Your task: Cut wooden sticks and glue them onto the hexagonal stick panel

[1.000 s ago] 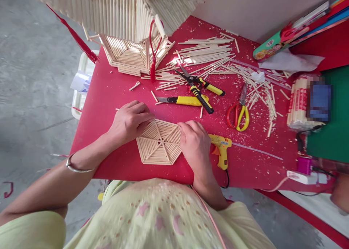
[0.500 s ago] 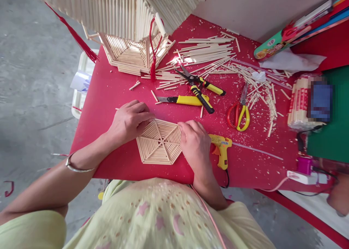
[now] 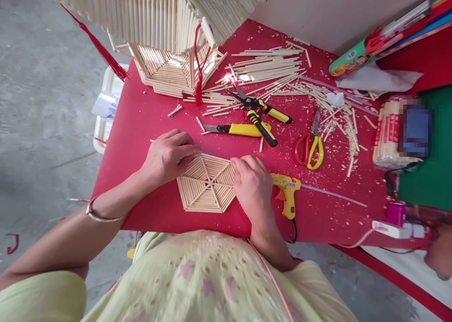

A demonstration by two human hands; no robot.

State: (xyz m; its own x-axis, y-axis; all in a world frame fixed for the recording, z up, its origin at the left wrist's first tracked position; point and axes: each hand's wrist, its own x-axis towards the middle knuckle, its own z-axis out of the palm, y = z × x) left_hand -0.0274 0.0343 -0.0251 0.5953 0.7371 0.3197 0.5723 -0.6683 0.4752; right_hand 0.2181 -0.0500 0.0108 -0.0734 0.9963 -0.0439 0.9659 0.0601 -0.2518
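Note:
A hexagonal panel point(image 3: 208, 185) of thin wooden sticks lies flat on the red table near its front edge. Its sticks run in rings, crossed by spokes that meet in the middle. My left hand point(image 3: 171, 155) pinches the panel's upper left corner with curled fingers. On the opposite side, my right hand point(image 3: 251, 181) grips the upper right corner between thumb and fingers. The fingertips of both hands partly cover the panel's edge. Just right of my right hand lies a yellow glue gun point(image 3: 288, 197) with a clear glue stick in its back.
Beyond the panel lie a yellow utility knife point(image 3: 245, 130), cutters point(image 3: 256, 111) and red-and-yellow scissors point(image 3: 310, 148). Loose sticks point(image 3: 271, 68) and chips cover the back. A stick lantern point(image 3: 165, 70) with red tassels stands back left. A power strip point(image 3: 395, 229) sits at right.

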